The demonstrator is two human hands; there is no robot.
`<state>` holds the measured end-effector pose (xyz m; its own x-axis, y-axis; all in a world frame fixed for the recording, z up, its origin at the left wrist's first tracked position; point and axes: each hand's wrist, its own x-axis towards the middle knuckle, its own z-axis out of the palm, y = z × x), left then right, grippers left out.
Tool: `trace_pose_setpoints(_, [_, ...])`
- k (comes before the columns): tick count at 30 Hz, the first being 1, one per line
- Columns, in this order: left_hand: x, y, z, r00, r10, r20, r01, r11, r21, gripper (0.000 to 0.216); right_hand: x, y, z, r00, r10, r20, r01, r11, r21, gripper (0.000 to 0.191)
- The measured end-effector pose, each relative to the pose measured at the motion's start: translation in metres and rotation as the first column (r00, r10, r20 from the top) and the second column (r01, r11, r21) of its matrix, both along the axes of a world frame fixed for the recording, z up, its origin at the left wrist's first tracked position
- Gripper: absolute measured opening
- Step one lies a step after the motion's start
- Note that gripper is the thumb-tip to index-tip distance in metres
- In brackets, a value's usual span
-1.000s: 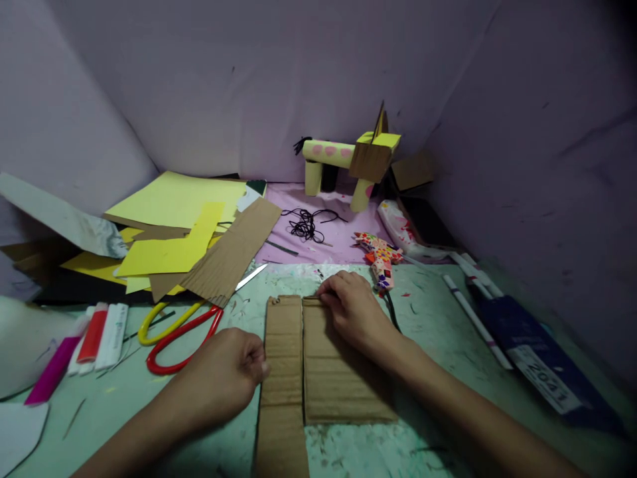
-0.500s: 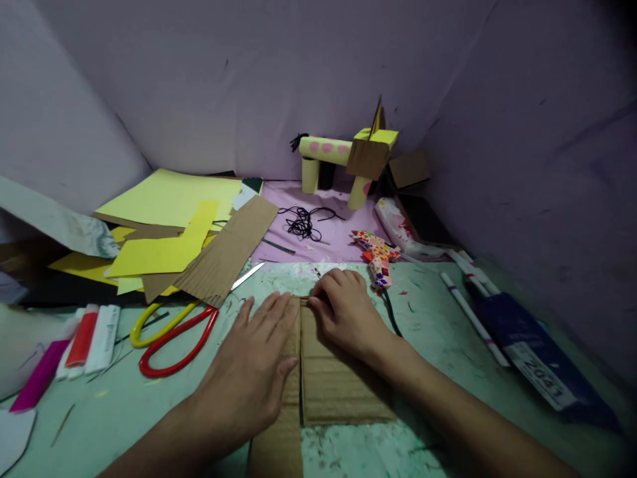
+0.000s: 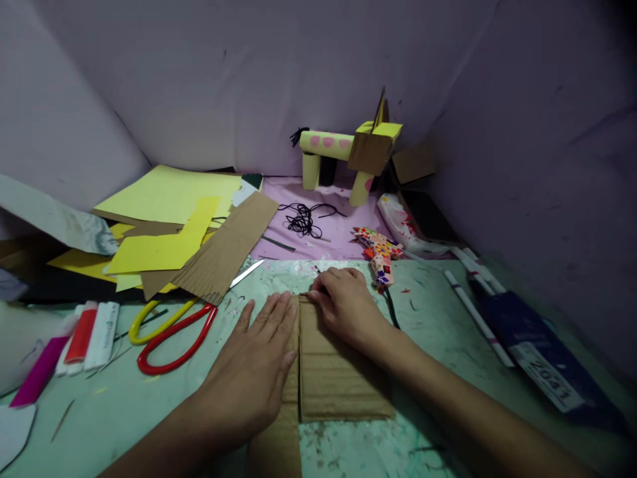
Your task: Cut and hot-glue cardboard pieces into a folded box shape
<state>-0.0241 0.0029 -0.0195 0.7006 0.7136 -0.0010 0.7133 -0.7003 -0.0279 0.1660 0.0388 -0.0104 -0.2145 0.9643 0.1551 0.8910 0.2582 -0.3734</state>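
Note:
Two brown corrugated cardboard pieces lie side by side on the green table. My left hand [image 3: 259, 362] lies flat, fingers spread, on the narrow left strip [image 3: 279, 445]. My right hand [image 3: 343, 305] rests with curled fingers pressing the top edge of the wider right piece [image 3: 338, 385], close to the seam between the two. Nothing is lifted off the table.
Red and yellow scissors [image 3: 172, 328] lie left of my hands, with glue tubes [image 3: 84, 335] further left. Yellow paper and cardboard sheets [image 3: 199, 232] are piled at back left. A patterned glue gun [image 3: 379, 255], black string [image 3: 304, 222] and a cardboard animal model [image 3: 348, 153] stand behind.
My left hand went from a closed grip at the strip's left edge to lying flat and open on top of it. The right hand has barely moved.

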Motion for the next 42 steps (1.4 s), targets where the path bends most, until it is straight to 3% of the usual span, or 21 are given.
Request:
trace_pose_setpoints(11, [0.003, -0.001, 0.001, 1.000, 0.024, -0.007, -0.024, 0.999, -0.022, 0.056, -0.006, -0.007, -0.003, 0.997, -0.056, 0.047, 0.050, 0.991, 0.124, 0.012])
trace_pose_setpoints(14, [0.005, 0.000, 0.003, 0.998, 0.055, -0.007, -0.055, 0.998, -0.034, 0.057, -0.005, -0.008, -0.004, 0.999, 0.031, 0.024, -0.035, 0.984, 0.177, 0.016])
trace_pose_setpoints(20, [0.007, 0.000, 0.005, 0.997, 0.082, -0.008, -0.082, 0.995, -0.054, 0.057, 0.000, -0.009, -0.010, 0.987, 0.145, -0.076, -0.132, 0.980, 0.149, 0.017])
trace_pose_setpoints(33, [0.007, 0.001, 0.009, 0.997, 0.080, -0.014, -0.081, 0.990, -0.118, 0.056, 0.002, -0.014, -0.011, 0.973, 0.161, -0.162, -0.136, 0.978, 0.157, 0.019])
trace_pose_setpoints(36, [0.008, 0.001, 0.009, 0.997, 0.076, -0.008, -0.076, 0.990, -0.117, 0.056, 0.001, -0.016, -0.008, 0.983, 0.147, -0.107, -0.130, 0.979, 0.155, 0.020])
trace_pose_setpoints(42, [0.009, 0.000, 0.005, 0.996, 0.088, 0.024, -0.085, 0.992, -0.094, 0.057, -0.008, -0.023, -0.001, 0.973, 0.170, 0.154, -0.192, 0.971, 0.145, 0.026])
